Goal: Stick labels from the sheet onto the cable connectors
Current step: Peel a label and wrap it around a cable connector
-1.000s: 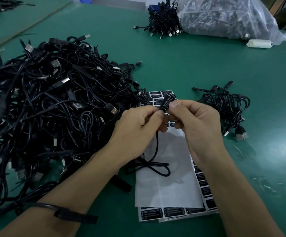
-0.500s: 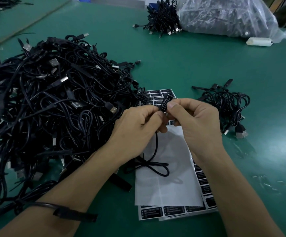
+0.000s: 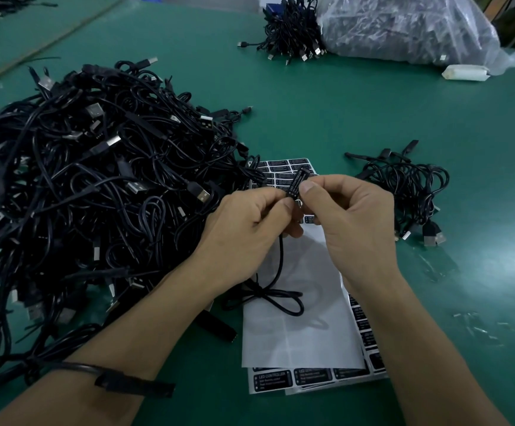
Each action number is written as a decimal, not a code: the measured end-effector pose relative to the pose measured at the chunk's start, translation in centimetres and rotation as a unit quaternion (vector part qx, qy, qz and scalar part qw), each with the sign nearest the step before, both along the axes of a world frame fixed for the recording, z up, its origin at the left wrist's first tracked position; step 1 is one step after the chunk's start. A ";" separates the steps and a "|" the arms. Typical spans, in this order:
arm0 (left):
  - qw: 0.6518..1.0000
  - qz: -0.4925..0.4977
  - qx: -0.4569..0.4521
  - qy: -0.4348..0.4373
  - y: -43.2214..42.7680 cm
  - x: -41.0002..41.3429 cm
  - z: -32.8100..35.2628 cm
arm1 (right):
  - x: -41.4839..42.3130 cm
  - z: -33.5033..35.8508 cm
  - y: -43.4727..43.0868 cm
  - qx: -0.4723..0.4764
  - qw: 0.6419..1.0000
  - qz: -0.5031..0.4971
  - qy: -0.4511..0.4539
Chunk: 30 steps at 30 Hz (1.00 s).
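A small black cable connector with a black label reading "LED CONTROLLER" on it is held up above the label sheet. My left hand pinches its lower end, and my right hand pinches its side between thumb and fingers. The connector's black cable hangs down and loops on a white backing paper that covers the middle of the sheet. Black labels show at the sheet's top, right edge and bottom.
A big tangled heap of black USB cables fills the left of the green table. A small cable bundle lies to the right. Far back are another cable bunch, a clear plastic bag and a white roll.
Both hands keep their hold on the connector and have barely shifted. The label stays pressed on it.
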<state>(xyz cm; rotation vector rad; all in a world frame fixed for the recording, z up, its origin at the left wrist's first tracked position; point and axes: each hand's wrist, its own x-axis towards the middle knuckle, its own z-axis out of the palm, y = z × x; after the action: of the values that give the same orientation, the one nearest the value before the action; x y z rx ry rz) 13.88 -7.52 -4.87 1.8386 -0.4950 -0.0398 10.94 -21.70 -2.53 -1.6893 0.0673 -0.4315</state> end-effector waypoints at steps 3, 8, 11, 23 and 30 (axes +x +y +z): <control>1.000 -0.004 -0.005 0.004 0.0 0.0 -0.1 | 0.0 -0.1 0.1 -0.011 1.000 -0.017 0.004; 1.000 -0.005 -0.012 0.004 0.0 0.0 -0.2 | -0.1 -0.2 0.3 -0.020 0.999 -0.038 0.012; 1.000 -0.007 -0.019 0.005 0.0 -0.1 -0.2 | -0.1 -0.3 0.5 -0.009 0.999 -0.043 0.015; 0.999 -0.019 -0.043 0.013 -0.1 -0.2 -0.1 | -0.4 0.2 0.9 0.041 0.999 -0.029 -0.002; 0.998 -0.027 -0.063 0.012 -0.1 -0.2 -0.1 | -0.3 0.3 0.7 0.038 0.999 -0.021 0.000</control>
<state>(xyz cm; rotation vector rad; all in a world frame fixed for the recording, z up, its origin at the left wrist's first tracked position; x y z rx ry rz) 13.65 -7.65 -4.94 1.6989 -0.5187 -0.0662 10.63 -21.01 -2.21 -1.6149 0.1193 -0.4547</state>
